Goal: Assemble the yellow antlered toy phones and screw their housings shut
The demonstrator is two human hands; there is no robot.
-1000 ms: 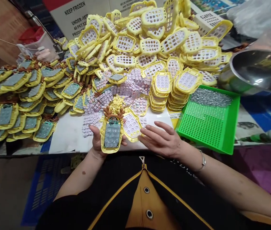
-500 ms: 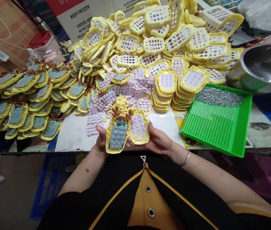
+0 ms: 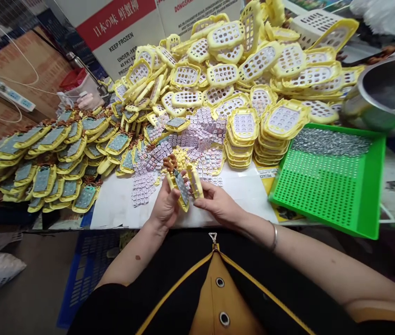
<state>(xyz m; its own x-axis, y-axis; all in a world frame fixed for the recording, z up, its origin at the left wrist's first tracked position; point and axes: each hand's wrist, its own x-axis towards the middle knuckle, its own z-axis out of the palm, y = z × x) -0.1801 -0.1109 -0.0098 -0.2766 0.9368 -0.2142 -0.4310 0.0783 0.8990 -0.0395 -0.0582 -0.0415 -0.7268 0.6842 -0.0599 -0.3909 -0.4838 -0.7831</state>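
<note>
My left hand (image 3: 165, 204) is closed around a yellow toy phone back half (image 3: 182, 190), which has brown antlers at its top and a grey keypad sheet inside. In my right hand (image 3: 218, 200) I grip a yellow toy phone front half (image 3: 195, 180), turned edge-on. The two halves stand upright, facing each other with a narrow gap between them. Beyond my hands lie a heap of small yellow pieces (image 3: 180, 159) and many pale printed key sheets (image 3: 143, 184).
Filled back halves (image 3: 44, 179) are piled at left. Front halves (image 3: 221, 74) form a large heap behind, with stacked ones (image 3: 241, 156) nearer. A green perforated tray (image 3: 323, 190) with small metallic pieces (image 3: 330, 142) and a steel bowl (image 3: 368, 100) stand at right.
Both halves have turned from lying face up side by side to edge-on, inner sides toward each other. The view has shifted slightly.
</note>
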